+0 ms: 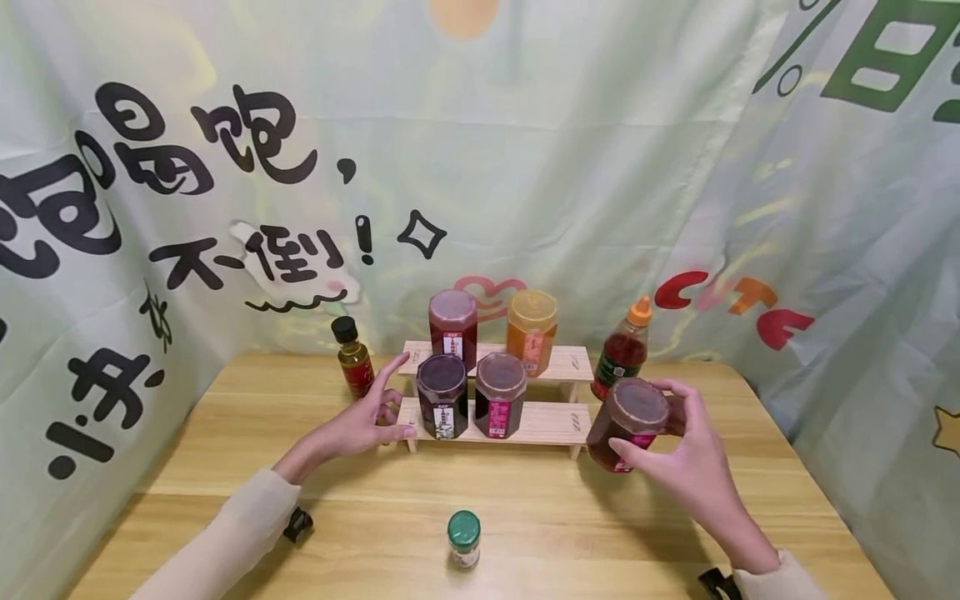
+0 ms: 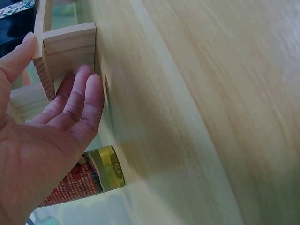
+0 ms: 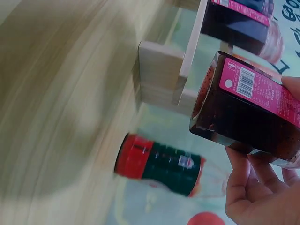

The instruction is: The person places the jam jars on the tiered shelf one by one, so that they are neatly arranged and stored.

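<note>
My right hand [image 1: 693, 467] grips a dark jar [image 1: 633, 417] with a pink label, thumb on the near side and fingers round the back. It is held tilted off the table, right of the two-tier wooden rack [image 1: 551, 421]; its label and base show in the right wrist view. My left hand [image 1: 367, 421] touches the rack's left end, index finger at the upper tier and thumb at the lower. On the lower tier stand a dark jar [image 1: 442, 398] and a pink-labelled jar [image 1: 501, 396]. A red jar [image 1: 453, 321] and an orange jar [image 1: 533, 329] stand on the upper tier.
A black-capped bottle [image 1: 351, 358] stands left of the rack, close behind my left hand. Behind the held jar is a red sauce bottle [image 1: 624, 346] with an orange tip. A small green-capped shaker [image 1: 464, 537] stands at the front. Printed cloth [image 1: 525, 183] hangs behind the table.
</note>
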`<state>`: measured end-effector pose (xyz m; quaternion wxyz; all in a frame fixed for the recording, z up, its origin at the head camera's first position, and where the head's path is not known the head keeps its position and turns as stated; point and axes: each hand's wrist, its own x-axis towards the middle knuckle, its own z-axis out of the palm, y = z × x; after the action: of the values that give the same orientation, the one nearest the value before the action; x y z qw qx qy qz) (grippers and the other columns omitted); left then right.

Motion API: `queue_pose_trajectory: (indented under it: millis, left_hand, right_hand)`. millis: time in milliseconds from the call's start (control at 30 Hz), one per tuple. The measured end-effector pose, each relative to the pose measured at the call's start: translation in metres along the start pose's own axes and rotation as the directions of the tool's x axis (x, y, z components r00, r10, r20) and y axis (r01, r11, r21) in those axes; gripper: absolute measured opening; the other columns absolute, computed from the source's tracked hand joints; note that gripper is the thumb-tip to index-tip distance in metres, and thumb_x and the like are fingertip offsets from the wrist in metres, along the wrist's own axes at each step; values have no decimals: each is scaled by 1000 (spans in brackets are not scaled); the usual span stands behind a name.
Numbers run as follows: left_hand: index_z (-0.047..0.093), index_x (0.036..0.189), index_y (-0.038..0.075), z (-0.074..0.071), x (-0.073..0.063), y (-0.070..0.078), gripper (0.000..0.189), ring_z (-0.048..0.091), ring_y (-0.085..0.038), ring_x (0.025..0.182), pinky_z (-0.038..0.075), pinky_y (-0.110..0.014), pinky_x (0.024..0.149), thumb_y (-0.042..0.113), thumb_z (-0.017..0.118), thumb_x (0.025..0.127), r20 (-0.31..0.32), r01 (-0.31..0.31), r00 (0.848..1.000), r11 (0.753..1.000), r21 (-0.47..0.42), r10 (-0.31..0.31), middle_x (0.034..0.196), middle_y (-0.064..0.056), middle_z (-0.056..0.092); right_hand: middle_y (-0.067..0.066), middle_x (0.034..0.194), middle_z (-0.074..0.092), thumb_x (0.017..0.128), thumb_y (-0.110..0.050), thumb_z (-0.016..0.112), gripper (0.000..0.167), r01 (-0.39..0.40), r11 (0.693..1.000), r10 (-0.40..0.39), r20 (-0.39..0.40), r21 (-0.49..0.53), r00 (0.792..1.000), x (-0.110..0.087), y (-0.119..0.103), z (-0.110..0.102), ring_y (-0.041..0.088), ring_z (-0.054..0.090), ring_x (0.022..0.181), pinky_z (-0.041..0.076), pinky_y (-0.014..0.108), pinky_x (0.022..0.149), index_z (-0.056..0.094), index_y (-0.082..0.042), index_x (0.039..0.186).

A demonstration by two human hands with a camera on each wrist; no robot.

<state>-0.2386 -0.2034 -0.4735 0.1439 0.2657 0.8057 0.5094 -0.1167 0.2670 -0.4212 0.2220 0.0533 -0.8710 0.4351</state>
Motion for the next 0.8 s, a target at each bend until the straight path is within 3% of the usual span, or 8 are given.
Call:
queue_pose_trajectory:
  millis: [167,333,467,600,700,800]
  left_hand:
    - [-7,175,38,1,0,0,119,65,-33,85,59,-39,65,13,82,100,4,0,1000,1000,-5,0,114,-20,66]
    - [-6,175,36,0,-1,0,119,66,-33,88,60,-39,73,13,83,100,-8,-2,1000,1000,12,2,120,-23,66]
    - [-6,175,37,-1,-2,-1,119,66,-34,88,60,-41,67,13,83,100,-8,3,1000,1000,13,-3,120,-22,66]
    - [-6,175,39,0,-1,0,118,66,-35,86,58,-42,58,14,82,101,6,0,1000,1000,8,0,118,-21,67]
    - [-7,175,38,0,-1,0,117,66,-34,85,58,-41,61,13,81,102,8,-5,1000,1000,10,5,117,-20,68]
    - [-6,175,37,0,0,1,116,65,-34,84,58,-40,63,12,81,102,6,-9,1000,1000,14,9,115,-20,68]
  right_hand:
    - [6,117,70,74,-14,105,98,14,1000,-15,18,17,1000,2,-6,14,7,65,97,51,14,83,47,-13,152]
    - [5,116,72,75,-20,105,96,-26,999,25,38,25,999,9,-12,29,15,68,98,52,18,82,48,-15,151]
    - [6,116,71,75,-20,105,95,-58,998,56,48,37,997,16,-14,41,19,69,100,53,20,81,47,-15,151]
    - [5,113,71,74,-18,105,96,-56,998,55,41,32,998,19,-14,50,19,68,98,57,31,82,48,-15,150]
    - [5,111,70,74,-19,105,97,-44,999,44,39,18,998,22,-14,56,18,66,97,56,35,83,47,-16,151]
    - [6,110,69,74,-19,105,98,-43,999,42,42,19,998,25,-14,61,21,65,97,54,32,82,46,-16,152]
